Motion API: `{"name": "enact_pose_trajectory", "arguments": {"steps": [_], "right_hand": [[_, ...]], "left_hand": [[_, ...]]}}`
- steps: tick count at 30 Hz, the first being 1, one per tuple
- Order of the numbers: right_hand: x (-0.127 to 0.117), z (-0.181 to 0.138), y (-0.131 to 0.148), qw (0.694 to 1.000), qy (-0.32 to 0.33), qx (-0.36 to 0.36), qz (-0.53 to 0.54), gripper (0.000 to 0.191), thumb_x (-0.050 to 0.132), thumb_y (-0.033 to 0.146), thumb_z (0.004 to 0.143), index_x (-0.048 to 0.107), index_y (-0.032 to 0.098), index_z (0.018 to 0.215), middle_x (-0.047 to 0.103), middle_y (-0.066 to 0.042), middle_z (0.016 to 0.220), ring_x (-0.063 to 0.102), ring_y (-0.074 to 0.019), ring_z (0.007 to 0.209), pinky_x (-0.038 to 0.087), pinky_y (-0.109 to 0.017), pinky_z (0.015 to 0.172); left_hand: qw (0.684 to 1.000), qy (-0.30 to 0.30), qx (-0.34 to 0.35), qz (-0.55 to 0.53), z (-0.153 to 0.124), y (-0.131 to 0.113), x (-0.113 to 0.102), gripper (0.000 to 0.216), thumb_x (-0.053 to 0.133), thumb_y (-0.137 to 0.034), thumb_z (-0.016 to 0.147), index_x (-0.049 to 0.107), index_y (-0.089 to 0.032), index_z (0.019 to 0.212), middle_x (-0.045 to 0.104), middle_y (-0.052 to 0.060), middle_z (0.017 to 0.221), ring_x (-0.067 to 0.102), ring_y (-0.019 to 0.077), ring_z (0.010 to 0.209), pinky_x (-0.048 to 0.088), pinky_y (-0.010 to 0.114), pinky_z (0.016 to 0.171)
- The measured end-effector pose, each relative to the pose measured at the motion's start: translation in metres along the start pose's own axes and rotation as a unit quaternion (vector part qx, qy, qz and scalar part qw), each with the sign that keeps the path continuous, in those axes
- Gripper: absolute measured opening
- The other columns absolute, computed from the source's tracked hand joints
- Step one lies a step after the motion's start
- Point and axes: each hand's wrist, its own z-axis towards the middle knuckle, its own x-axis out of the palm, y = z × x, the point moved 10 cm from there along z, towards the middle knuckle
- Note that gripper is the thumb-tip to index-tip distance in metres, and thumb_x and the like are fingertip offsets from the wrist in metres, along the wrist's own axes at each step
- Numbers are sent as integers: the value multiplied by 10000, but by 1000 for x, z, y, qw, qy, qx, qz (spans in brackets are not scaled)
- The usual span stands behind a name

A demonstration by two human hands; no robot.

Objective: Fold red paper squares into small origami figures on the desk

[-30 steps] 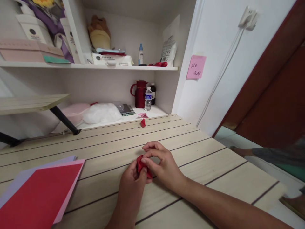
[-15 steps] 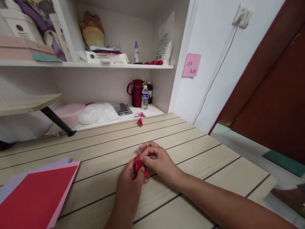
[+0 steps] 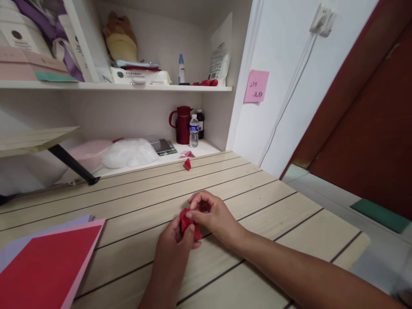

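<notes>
Both my hands meet over the middle of the slatted wooden table point(image 3: 270, 201). Between them is a small folded piece of red paper point(image 3: 186, 224). My left hand point(image 3: 175, 244) grips it from below with the thumb pressed on it. My right hand point(image 3: 212, 214) pinches its upper edge with curled fingers. A stack of paper sheets, red point(image 3: 45, 270) on top of pink and lilac, lies at the near left corner. A small red folded paper point(image 3: 187, 164) and a pink one point(image 3: 187, 153) rest at the table's far edge.
Behind the table are white shelves with a red jug point(image 3: 182, 124), a water bottle point(image 3: 193, 131), a white plastic bag point(image 3: 128, 152), boxes and bottles. A pink sticky note point(image 3: 256, 86) hangs on the wall. A dark red door point(image 3: 363, 120) stands at the right.
My hands keep working the red paper in place, with the right fingers curling in tighter. The view has shifted slightly, and a person's foot on the floor at the right is gone from sight.
</notes>
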Motion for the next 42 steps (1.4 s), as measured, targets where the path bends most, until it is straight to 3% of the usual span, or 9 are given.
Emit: {"name": "enact_pose_trajectory", "arguments": {"steps": [9,13,17,22,27,31,36,39,42], "right_hand": [[2,-1,2,999,26,24,25,235,641,435,875,668,202,875,584,16,746,531,-135,702,447,-251,643],[6,-1,-4,995,72,56,41,276,684,385,840,683,224,1065,611,-2,836,539,-129,674,466,-268,633],[12,-3,7,992,124,19,-28,328,692,312,824,697,252,1146,601,-30,975,576,-144,772,490,-300,724],[13,-3,10,990,134,24,-46,148,697,300,801,733,170,862,622,-16,828,571,-130,696,460,-270,681],[1,7,3,997,70,33,6,261,735,394,760,655,148,731,594,18,614,517,-112,572,412,-246,589],[-14,14,0,1000,-1,19,20,304,726,436,757,576,174,723,565,43,574,503,-105,527,408,-232,540],[-19,14,-5,999,-36,17,35,322,726,432,756,500,203,778,578,60,570,537,-114,501,426,-228,511],[-15,11,-8,999,-28,21,34,315,734,407,765,498,199,775,573,61,570,540,-109,506,425,-222,517],[-9,8,-8,999,-1,25,32,311,736,402,785,503,196,787,574,60,574,538,-107,496,421,-219,507]], "left_hand": [[999,27,-16,-15,1,1,-1,285,768,-373,674,707,-151,843,714,49,739,640,151,646,570,270,554],[998,57,-31,-25,3,3,0,379,786,-465,656,715,-143,843,720,73,778,626,139,626,552,265,553],[994,97,-40,-23,2,2,5,448,799,-538,624,726,-136,810,691,56,721,592,121,568,511,248,516],[989,139,-44,-6,-6,1,15,540,767,-652,613,675,-121,655,634,41,585,516,97,474,443,232,461],[989,70,-87,-94,0,2,0,647,485,-719,829,639,-131,1051,686,72,751,597,143,558,487,274,527],[992,10,-82,-91,3,0,-10,651,408,-674,885,462,-208,1337,633,133,1118,663,194,730,541,342,599],[998,9,57,12,-4,-13,2,885,795,-479,643,405,-225,1396,542,178,1335,671,241,949,552,331,729],[994,-1,106,18,-6,-16,3,820,793,-350,641,439,-198,1365,618,165,1273,690,228,948,548,328,814],[995,24,94,15,-1,-15,3,678,765,-381,679,526,-163,1275,689,151,1169,696,241,946,559,350,825]]}}
